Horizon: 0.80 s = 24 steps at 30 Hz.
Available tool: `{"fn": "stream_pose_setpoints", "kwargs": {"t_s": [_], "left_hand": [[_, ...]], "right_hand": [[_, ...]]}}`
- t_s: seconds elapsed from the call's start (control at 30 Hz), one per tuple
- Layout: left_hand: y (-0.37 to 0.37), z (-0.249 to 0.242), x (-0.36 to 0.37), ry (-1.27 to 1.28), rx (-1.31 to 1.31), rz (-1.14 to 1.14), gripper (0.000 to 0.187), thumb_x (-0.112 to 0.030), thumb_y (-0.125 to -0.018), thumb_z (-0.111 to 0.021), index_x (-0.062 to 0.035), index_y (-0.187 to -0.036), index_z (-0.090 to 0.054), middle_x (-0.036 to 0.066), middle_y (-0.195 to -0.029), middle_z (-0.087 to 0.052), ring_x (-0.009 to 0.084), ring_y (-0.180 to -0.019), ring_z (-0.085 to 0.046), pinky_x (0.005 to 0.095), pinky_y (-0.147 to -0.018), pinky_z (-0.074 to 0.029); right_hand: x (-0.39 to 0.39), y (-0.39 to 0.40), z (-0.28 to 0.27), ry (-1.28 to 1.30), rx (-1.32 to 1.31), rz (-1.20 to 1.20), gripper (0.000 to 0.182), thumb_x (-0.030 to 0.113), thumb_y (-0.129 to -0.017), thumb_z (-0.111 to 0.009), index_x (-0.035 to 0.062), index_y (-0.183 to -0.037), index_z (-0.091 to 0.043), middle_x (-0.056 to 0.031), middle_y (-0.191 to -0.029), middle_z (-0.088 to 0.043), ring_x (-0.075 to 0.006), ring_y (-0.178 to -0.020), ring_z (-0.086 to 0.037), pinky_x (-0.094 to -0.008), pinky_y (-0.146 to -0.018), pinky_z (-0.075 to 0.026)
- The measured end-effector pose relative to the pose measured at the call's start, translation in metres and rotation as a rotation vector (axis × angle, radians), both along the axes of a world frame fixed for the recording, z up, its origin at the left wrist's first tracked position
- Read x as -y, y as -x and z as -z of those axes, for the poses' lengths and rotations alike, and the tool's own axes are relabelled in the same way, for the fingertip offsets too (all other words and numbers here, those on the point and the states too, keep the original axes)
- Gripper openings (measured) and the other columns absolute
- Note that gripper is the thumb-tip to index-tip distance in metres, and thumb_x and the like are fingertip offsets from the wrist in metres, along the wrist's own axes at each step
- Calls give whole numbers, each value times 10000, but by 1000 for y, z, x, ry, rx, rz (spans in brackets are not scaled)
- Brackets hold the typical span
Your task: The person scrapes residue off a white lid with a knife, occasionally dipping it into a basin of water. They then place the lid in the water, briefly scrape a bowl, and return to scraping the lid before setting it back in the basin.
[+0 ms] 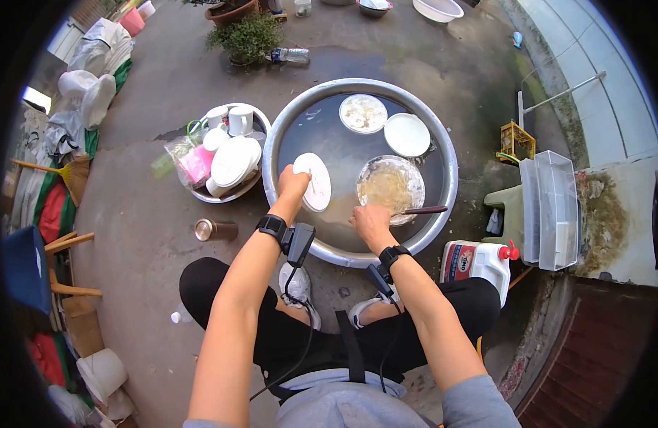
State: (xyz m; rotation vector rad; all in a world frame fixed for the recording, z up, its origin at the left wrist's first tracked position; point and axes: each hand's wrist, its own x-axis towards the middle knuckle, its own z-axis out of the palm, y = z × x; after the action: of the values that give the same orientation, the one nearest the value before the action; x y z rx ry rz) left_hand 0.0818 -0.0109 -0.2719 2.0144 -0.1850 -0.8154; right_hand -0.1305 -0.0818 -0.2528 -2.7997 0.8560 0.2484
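My left hand is closed on the left edge of a white plate, which it tilts up at the left side of a big metal basin of water. My right hand is low over the basin's near side with its fingers curled down; what they hold, if anything, is hidden. Just beyond it sits a white bowl with cloudy yellowish residue. A utensil with a dark handle lies across the bowl's near edge, beside my right hand. Two more white plates, one smeared and one whiter, are at the basin's far side.
Left of the basin, a smaller basin holds mugs, white dishes and a pink packet. A brown flask lies near my left knee. To the right are a detergent jug, clear plastic boxes and a green stool. A potted plant stands ahead.
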Motion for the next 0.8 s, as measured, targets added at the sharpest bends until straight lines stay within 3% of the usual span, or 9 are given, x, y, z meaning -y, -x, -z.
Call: {"fn": "stream_pose_setpoints", "kwargs": {"t_s": [0.2, 0.3, 0.4, 0.43, 0.53, 0.57, 0.67, 0.73, 0.8], "left_hand": [[36, 46, -27, 104, -193, -148, 323, -47, -788, -657, 13, -1091, -562, 124, -993, -642, 233, -890, -629, 341, -771, -499], [44, 83, -34, 11, -201, -173, 342, -72, -777, -700, -3, -1085, -567, 98, -953, -652, 214, -760, -636, 333, -625, -498], [50, 97, -34, -6, -197, -90, 316, -105, -778, -708, 4, -1047, -583, 100, -946, -654, 214, -754, -639, 327, -609, -494], [52, 96, -31, -199, -81, -1, 321, -131, -779, -710, 19, -1040, -599, 116, -953, -657, 231, -783, -652, 331, -650, -509], [53, 111, -30, -255, -74, 55, 340, -154, -793, -699, 32, -1063, -608, 126, -971, -661, 247, -821, -661, 350, -679, -520], [50, 113, -29, -86, -269, -37, 362, -174, -831, -678, 25, -1122, -595, 125, -992, -662, 250, -825, -665, 370, -690, -528], [41, 96, -28, 5, -436, -38, 353, -198, -870, -654, 19, -1140, -584, 123, -999, -660, 245, -842, -665, 382, -698, -536], [32, 74, -24, -28, -358, 10, 316, -198, -891, -637, 1, -1130, -578, 115, -992, -656, 233, -851, -662, 376, -710, -542], [27, 45, -21, 78, -196, -30, 285, -258, -834, -679, -5, -955, -630, 73, -791, -636, 168, -614, -582, 320, -503, -437]], "right_hand": [[-28, 3, 32, -69, -102, 115, 123, 135, -786, -611, 126, -849, -715, -122, -793, -707, -292, -772, -704, -407, -610, -547], [-28, 4, 35, -147, -209, 106, 127, 129, -779, -609, 100, -845, -713, -130, -817, -711, -285, -790, -707, -399, -619, -551], [-27, 4, 31, -167, -251, 123, 132, 124, -770, -609, 83, -838, -714, -132, -839, -716, -285, -798, -709, -396, -622, -554], [-25, 3, 30, -184, -285, 126, 141, 131, -774, -610, 79, -858, -710, -136, -853, -716, -286, -806, -708, -395, -629, -554], [-27, 6, 31, -185, -295, 160, 169, 144, -785, -610, 71, -908, -698, -140, -877, -716, -288, -833, -706, -396, -651, -553], [-29, 8, 30, -175, -274, 189, 187, 151, -791, -608, 67, -938, -691, -141, -886, -716, -289, -852, -704, -399, -667, -553], [-19, 7, 26, -209, -317, 131, 206, 164, -808, -602, 81, -981, -678, -140, -903, -711, -298, -874, -697, -412, -697, -551], [-8, 2, 23, -186, -250, 126, 200, 179, -815, -602, 93, -977, -681, -142, -903, -709, -305, -868, -695, -422, -697, -548], [5, -5, 14, -161, -180, 120, 194, 195, -822, -602, 104, -973, -685, -143, -903, -706, -312, -862, -692, -432, -698, -546]]}}
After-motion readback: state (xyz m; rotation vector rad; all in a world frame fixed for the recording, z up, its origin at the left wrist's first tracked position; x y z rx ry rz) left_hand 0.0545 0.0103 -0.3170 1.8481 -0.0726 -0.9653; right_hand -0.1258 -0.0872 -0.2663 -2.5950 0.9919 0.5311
